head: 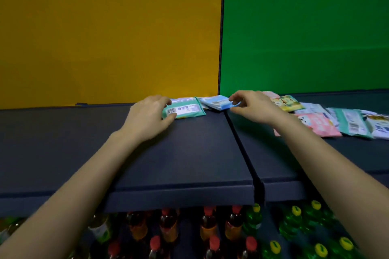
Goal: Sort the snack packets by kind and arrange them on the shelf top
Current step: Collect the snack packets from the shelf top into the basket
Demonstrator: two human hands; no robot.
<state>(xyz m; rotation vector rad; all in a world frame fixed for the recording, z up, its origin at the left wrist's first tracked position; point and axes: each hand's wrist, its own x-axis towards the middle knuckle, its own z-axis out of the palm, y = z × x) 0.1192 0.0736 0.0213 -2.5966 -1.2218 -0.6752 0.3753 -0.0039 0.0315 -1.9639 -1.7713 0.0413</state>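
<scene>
**Head view: one packet kind in each hand at the back of the shelf**

Head camera looks down along both my forearms to the dark shelf top (185, 153), where I hold two packets of different kinds side by side so that each kind gets its own place.

My left hand (147, 115) grips the mint-green packet (187, 110) at its left end, fingers curled over the far edge and thumb at the near edge. The packet lies flat on the shelf top near the back, just left of the seam (242, 149) between the two shelf sections. I judge I am squaring it up there as the start of the mint group.

My right hand (250, 107) pinches the right end of the light-blue packet (217, 103) between thumb and fingertips. That packet sits over the seam, just beside the mint one. Whether they touch, I cannot tell.

The mint-green packet shows its back: a white label strip with a barcode and small print, and a crimped seal at the right end. The light-blue packet is a similar flat pouch and looks soft and light; its print is too blurred to read.

To my right the unsorted packets (351, 124) overlap in a loose spread, among them a pink packet (320, 127) and a yellow packet (288, 103), so most of the sorting looks undone.

Below the shelf stand bottles (168, 225) with red and yellow caps.
</scene>
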